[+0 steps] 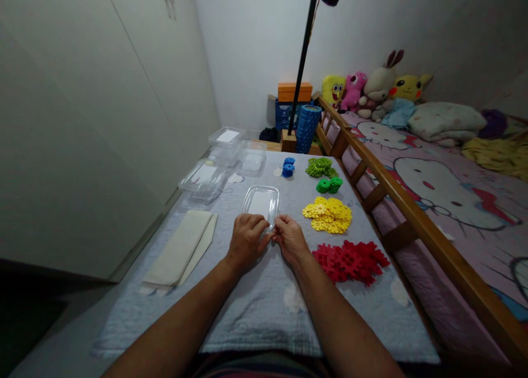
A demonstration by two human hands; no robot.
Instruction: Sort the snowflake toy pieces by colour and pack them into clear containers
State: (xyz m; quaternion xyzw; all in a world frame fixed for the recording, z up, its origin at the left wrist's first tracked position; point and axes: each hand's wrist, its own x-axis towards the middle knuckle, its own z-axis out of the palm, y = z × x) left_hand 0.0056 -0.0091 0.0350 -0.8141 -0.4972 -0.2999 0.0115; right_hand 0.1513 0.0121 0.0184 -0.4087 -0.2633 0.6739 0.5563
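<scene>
The clear box (260, 197) lies mid-surface, straight ahead of the person, with a white slip showing through its top. It looks light and thin-walled, stiff along the rim but likely to flex or crack if squeezed hard, and its smooth plastic may slip under dry fingers. The rim and corners seem the best places to take hold; pressing the middle of the top would probably bow it.

Both grips are at its near edge. The left grip (248, 236) is closed around the near left part, fingers curled over the top, the thumb low beside the edge. The right grip (290, 237) pinches the near right corner, thumb against fingertips with hardly any gap.

To the right on the surface (251, 317) sit yellow pieces (328, 215), with red pieces (350, 261) nearer, beside the right forearm. Green discs (329, 185), lime pieces (320, 167) and blue discs (288, 169) lie farther off. Left are more tubs (203, 176) and a folded cloth (180, 247).
</scene>
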